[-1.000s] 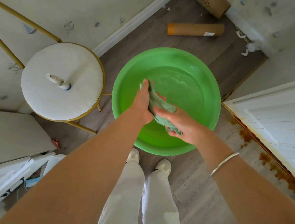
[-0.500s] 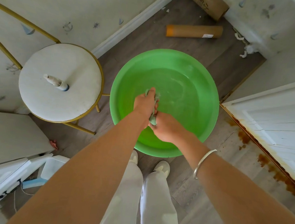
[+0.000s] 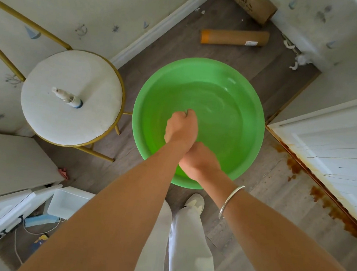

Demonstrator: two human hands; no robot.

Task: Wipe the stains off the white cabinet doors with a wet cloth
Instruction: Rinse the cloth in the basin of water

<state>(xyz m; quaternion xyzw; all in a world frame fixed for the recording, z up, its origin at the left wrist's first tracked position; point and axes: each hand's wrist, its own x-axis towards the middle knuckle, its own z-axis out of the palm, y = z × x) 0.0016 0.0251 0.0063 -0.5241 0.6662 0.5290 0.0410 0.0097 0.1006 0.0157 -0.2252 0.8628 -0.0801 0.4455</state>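
Cloth (image 3: 187,112) – where is it? I can only make out a grey-green scrap.

That scrap is all that shows. It pokes out at the top of the left hand (image 3: 181,129). The rest is buried inside the two fists, over the green basin (image 3: 145,137), which has water in it.

And the fingers?

Curled tight on both. The left hand is the farther one, back of the hand up. The right hand (image 3: 201,161) sits just behind, touching it, closed round the near end. The fingertips are tucked under, so I can't tell more.

Wringing, I'd guess.

That's my reading too. To do it well, twist the fists opposite ways, low over the middle of the basin, so the run-off lands in the water and not on the wooden floor (image 3: 266,174). Stop once it only drips: damp enough to lift a stain, not so wet that it streaks.

Where would it go then?

Likely the white door (image 3: 332,147) on the right, well apart from the basin. Rusty brown marks (image 3: 318,194) run along its lower edge.

Anything else nearby?

A round white stool (image 3: 46,114) just left of the basin, with a small bottle (image 3: 68,99) lying on it. A cardboard tube (image 3: 234,37) lies on the floor beyond. There's a silver bangle (image 3: 231,200) on the right wrist that could scrape the paint.
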